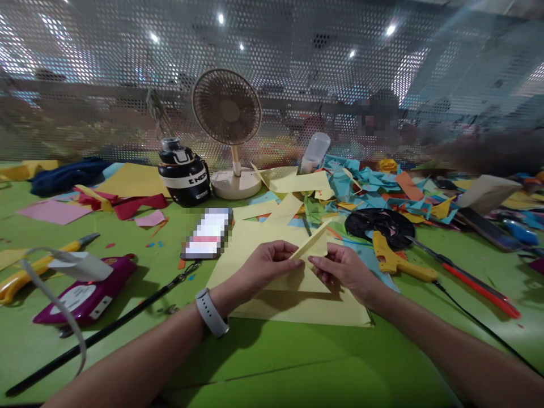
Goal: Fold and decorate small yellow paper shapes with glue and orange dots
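A folded piece of pale yellow paper [313,243] is pinched between my two hands. My left hand [274,262] grips its left side, thumb on top. On the right side, my right hand [338,266] closes thumb and fingers on the paper. Under both hands lie larger pale yellow sheets [272,306], flat on the green table [272,362]. A phone [208,233] with a lit, blurred screen rests left of the sheets. Close by on the right is a yellow glue gun [402,263] with a black cord.
Behind stand a small fan [229,110], a dark bottle [185,175] and a tilted clear container [315,152]. Blue paper scraps [365,181] pile at the back right. A black reel-like disc [380,224] and red-handled tool [480,289] lie right; a purple power strip [97,289] sits left.
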`<state>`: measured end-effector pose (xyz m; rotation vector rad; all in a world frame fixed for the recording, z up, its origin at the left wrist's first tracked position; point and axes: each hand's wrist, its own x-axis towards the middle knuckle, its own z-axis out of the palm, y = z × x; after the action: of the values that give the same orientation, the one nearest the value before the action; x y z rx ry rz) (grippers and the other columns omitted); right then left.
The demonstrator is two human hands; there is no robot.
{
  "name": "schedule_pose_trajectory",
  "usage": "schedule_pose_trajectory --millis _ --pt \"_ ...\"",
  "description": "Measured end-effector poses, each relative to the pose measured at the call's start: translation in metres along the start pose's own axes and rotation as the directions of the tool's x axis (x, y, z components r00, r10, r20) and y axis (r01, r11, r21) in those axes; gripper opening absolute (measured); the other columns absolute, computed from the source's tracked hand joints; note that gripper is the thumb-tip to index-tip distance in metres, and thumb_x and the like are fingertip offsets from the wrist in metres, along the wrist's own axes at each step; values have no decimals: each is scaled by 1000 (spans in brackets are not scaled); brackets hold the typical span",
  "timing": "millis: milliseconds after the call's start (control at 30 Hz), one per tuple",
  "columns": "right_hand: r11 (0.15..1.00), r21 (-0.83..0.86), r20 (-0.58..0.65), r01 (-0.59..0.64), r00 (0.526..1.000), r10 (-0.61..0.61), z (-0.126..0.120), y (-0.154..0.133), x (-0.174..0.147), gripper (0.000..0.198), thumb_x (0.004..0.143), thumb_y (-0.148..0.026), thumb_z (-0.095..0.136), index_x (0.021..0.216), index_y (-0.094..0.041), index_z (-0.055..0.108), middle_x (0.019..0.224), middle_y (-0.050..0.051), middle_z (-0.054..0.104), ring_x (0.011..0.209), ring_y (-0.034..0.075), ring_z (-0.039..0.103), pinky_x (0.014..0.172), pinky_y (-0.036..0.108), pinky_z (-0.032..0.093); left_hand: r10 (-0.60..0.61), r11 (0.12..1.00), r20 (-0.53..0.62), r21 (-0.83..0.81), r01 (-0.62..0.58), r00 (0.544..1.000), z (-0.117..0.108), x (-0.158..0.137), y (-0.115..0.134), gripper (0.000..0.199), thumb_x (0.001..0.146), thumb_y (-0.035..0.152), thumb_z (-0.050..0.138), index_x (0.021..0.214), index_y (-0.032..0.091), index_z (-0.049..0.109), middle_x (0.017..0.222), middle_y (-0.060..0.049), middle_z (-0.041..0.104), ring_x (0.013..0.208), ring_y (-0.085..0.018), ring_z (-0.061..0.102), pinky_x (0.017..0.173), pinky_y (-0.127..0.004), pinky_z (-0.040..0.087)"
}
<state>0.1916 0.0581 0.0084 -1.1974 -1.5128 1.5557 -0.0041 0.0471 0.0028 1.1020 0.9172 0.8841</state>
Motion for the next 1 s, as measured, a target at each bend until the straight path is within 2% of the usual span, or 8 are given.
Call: schedule_pose_trajectory --millis 433,1000 --pt "999 -36 8 5 1000 -5 -1 6 2 35 72 -47 71 76 -15 56 60 -3 57 46 6 47 40 19 36 -33 998 3 -59 33 999 2 0 -3 28 66 29 80 86 15 67 78 -3 70 66 -12 61 62 -25 45" --pt "1000 4 32 20 999 -21 2 1 0 35 72 -47 72 77 -15 59 60 -3 57 47 6 48 44 20 37 -59 997 -23 -56 58 998 4 -1 1 30 66 31 80 86 14 65 73 -2 68 59 -12 60 56 -25 45"
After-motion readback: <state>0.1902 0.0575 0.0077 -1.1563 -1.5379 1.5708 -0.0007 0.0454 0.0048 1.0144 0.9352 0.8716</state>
